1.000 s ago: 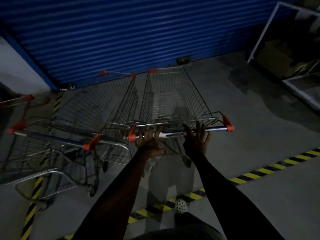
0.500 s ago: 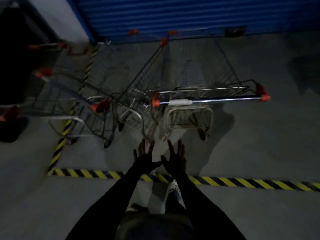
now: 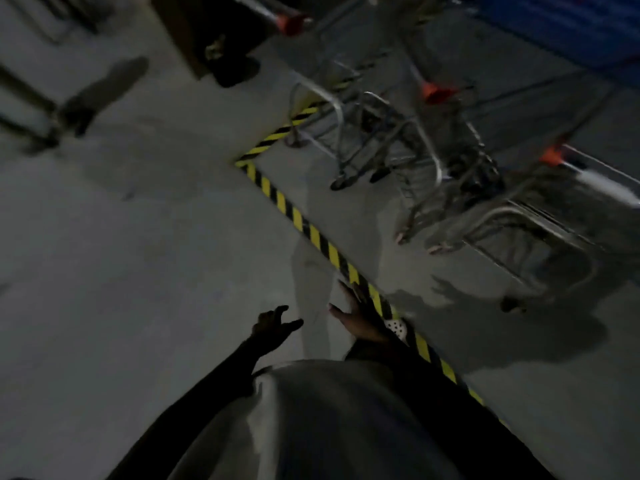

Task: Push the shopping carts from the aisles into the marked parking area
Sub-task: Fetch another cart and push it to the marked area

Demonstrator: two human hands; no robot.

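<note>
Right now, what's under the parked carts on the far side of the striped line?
Under the carts only bare grey floor and their wheels show, inside the yellow-black line. Blur and the frames hide the floor deeper in. Both hands are open, holding nothing.

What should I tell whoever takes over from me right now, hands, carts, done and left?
Left hand: open, holding nothing.
Right hand: open, holding nothing, over the striped floor tape.
Carts: parked in a cluster beyond the tape, inside the marked corner; view is blurred, so count is unclear.
Done: those carts are in.
Left: any carts in the aisles, none visible here.
</note>
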